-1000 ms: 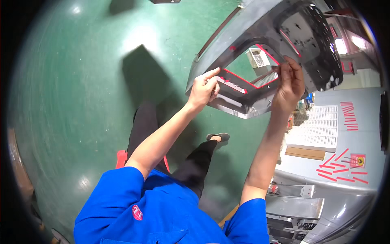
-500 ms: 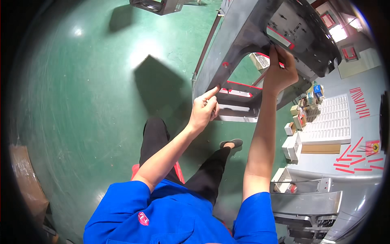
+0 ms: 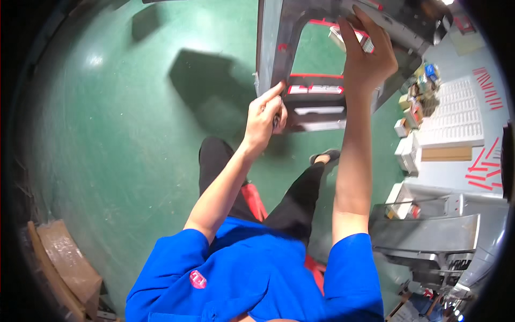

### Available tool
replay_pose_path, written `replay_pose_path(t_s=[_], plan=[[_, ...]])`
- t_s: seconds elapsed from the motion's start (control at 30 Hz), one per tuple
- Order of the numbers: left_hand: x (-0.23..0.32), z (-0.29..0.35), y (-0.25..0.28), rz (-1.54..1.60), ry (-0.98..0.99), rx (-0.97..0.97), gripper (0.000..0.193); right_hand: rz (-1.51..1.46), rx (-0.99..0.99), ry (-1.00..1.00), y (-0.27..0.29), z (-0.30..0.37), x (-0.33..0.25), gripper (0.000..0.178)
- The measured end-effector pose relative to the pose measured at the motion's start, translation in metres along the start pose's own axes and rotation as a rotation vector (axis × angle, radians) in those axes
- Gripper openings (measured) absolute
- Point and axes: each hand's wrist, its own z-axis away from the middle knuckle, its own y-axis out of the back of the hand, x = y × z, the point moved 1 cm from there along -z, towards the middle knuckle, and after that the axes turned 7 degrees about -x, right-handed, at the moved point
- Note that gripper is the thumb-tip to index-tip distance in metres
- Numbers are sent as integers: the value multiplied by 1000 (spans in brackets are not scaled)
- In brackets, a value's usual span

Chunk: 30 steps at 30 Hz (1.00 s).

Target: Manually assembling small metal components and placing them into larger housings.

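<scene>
A large grey-black moulded panel [image 3: 272,59] with a wide rounded opening and red strips along some edges stands in front of me. My left hand [image 3: 262,119] is at the panel's lower left, its index finger stretched along the inner edge. Its other fingers curl round a small dark thing [image 3: 276,121], mostly hidden. My right hand [image 3: 370,59] is raised at the upper right of the opening. Its thumb and fingers come close together by the panel's upper part; anything between them is too small to make out.
At the right, a pale work surface holds a white slotted sheet [image 3: 453,115], loose red strips [image 3: 485,166] and small boxes [image 3: 410,153]. More grey panels [image 3: 429,233] lie below it. Brown wrapped cardboard [image 3: 70,257] stands at the lower left. A red seat [image 3: 255,201] shows beneath me.
The panel sits higher in view and looks more upright, as the whole view has shifted. My left index finger stays at its edge. My right hand remains by the opening's upper right.
</scene>
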Motion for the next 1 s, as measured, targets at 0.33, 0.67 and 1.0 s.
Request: replay_pose_path(t_s=[0.33, 0.67, 1.0], plan=[[-14, -19, 18, -77, -21, 2, 44, -635, -721, -728, 9, 124, -37, 15], [-15, -28, 22, -89, -73, 75, 48, -549, -572, -534, -10, 139, -21, 11], [-3, -5, 11, -112, -96, -20, 46, -821, -139, -544, 70, 23, 78, 13]])
